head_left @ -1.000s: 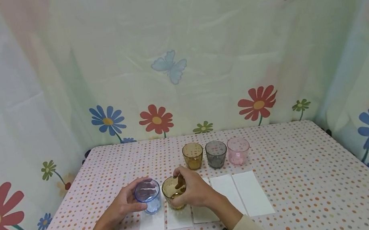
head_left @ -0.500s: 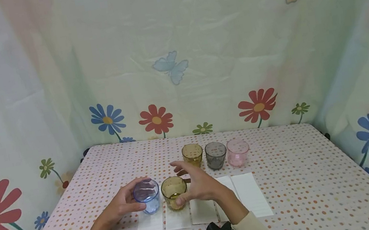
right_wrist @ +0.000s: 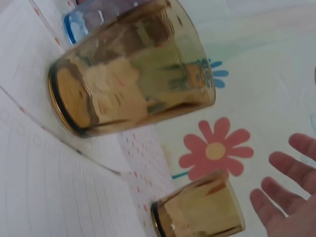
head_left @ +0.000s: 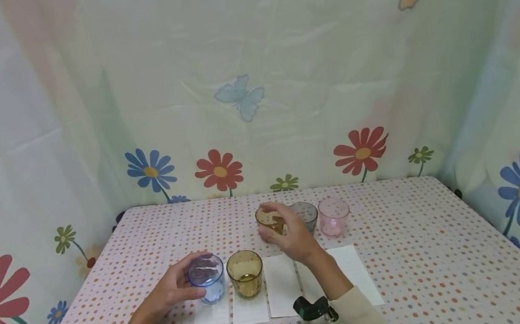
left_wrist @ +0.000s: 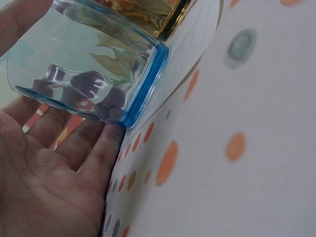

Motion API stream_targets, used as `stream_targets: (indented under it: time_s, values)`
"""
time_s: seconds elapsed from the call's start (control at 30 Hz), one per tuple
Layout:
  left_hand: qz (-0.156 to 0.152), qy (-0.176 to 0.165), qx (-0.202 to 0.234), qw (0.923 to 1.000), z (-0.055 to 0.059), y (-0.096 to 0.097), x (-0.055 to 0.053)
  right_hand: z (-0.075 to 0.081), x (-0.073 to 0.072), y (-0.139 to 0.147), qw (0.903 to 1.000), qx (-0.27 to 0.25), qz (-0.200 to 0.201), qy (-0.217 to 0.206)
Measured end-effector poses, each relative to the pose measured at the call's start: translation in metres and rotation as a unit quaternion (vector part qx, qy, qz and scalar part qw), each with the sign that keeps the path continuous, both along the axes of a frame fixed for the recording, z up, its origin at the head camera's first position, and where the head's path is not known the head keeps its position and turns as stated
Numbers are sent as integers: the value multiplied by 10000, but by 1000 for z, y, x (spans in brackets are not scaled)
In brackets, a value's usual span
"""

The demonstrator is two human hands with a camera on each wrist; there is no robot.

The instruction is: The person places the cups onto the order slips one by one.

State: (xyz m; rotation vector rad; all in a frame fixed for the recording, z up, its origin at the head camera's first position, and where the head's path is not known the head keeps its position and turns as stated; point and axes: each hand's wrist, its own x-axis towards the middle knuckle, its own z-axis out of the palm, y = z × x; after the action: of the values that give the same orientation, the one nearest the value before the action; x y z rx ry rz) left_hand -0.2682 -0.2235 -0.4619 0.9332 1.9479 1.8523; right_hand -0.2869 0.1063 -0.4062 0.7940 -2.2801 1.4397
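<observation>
While the left hand (head_left: 175, 288) is holding the blue cup (head_left: 209, 283) from its left side, with the thumb at the front and the other fingers behind, this cup is standing upright on the leftmost of the white paper strips (head_left: 283, 287). Its wall is clear, and the fingers are showing through it. Just to the right, the near amber cup (head_left: 246, 276) is standing upright on the next strip, out of both hands. Its lower part is looking darker, and I cannot tell if this is thick glass or some content. Farther back on the table (head_left: 409, 251), the far amber cup (head_left: 267, 219) is standing between the spread thumb and fingers of the right hand (head_left: 297, 235); the right wrist view is showing four fingers apart from its wall. Behind this hand, the grey cup (head_left: 307, 212) is standing partly hidden, so its inside is hard to judge. Rightmost, the pink cup (head_left: 334, 217) is standing upright just beside it, and its see-through wall is letting the dotted table appear.
</observation>
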Motion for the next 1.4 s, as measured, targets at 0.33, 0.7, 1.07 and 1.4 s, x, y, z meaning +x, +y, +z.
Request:
stream_targets:
  time_s: [0.33,0.7,1.07,1.4]
  values:
    - [43,64,-55,10000,1,1,0,-5,-16,3,9953,283,-921,-15]
    - [94,127,-68,9999,1,0,0,-9,-26,1,9873,750,-1398,-131]
    - [23,124,-76,9999,3,0,-9,-16,-37,-9,9337,2409,-2649,-45]
    - [-329,-88,49,9994,3,-1,-14,-6,-38,-23,9160,2763,-2782,-849]
